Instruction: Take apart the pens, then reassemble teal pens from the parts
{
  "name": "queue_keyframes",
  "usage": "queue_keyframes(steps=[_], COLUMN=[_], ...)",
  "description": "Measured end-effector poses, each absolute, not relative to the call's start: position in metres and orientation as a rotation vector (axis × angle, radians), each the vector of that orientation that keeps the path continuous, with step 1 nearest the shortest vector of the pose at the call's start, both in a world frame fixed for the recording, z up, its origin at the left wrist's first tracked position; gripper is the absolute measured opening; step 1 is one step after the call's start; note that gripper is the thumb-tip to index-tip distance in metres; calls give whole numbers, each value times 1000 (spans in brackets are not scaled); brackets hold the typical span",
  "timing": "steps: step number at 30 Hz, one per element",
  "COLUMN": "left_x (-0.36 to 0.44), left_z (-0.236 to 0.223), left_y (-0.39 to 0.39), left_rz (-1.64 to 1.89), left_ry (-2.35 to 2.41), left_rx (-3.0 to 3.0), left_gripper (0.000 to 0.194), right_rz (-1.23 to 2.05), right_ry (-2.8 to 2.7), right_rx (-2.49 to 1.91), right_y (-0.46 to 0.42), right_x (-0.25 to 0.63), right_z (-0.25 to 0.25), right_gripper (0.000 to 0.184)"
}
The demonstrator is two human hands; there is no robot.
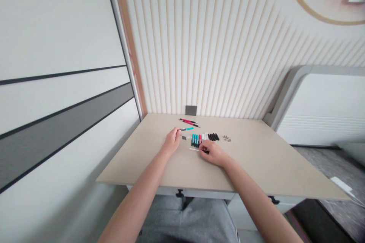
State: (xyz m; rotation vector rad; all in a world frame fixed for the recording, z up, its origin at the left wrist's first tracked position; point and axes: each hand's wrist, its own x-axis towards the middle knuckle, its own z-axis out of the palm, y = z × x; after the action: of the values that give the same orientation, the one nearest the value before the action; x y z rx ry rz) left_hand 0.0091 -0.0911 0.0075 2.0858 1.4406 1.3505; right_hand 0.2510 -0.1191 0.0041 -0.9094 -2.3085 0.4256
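Note:
Pinched in the fingers of my left hand (172, 140) is a teal pen barrel (187, 129), pointing right above the desk. My right hand (213, 152) rests low over the desk, its fingers closed around a black pen part (205, 152). A thin white rod (194, 149) sticks out to the left of those fingers; whether it joins the black part I cannot tell. Just behind that hand lie a row of teal barrels (195, 138), a red barrel (200, 137), white tubes (205, 136) and black grips (213, 136), partly covered by the hand.
Two red-and-black pens (190, 123) lie farther back on the beige desk (256, 159). Small grey pieces (227, 138) are scattered right of the row, and a small dark cluster (184, 138) lies left. A dark square plate (191, 110) is at the ribbed wall.

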Motion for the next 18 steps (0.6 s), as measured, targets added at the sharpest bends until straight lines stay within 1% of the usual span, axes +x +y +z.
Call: queue_keyframes(steps=[4,6,9,12,16,18], left_x=[11,12,12,12,13,14], left_z=[6,4,3,4,6,7], left_y=[-92,-92,-93,-95,-98,-100], left_rz=[1269,1211,1133,1057,979,979], left_ry=[1367,1338,1274,1180,1109,1097], left_rx=[2184,2233,2291,2339,2377,2373], left_gripper=[28,30,33,34,32,31], right_rz=[435,425,390,405,501,514], right_ry=[-2423,-2405,-2266,-2083,-2070,-2122], right_rx=[-837,-883,-1027,-1132,-1048,-1012], right_y=[-121,-119,-114,-110,-109,-111], right_x=[249,250,252,253,253,251], right_z=[6,4,-1,-5,-6,-5], right_gripper=[7,12,21,20,26,24])
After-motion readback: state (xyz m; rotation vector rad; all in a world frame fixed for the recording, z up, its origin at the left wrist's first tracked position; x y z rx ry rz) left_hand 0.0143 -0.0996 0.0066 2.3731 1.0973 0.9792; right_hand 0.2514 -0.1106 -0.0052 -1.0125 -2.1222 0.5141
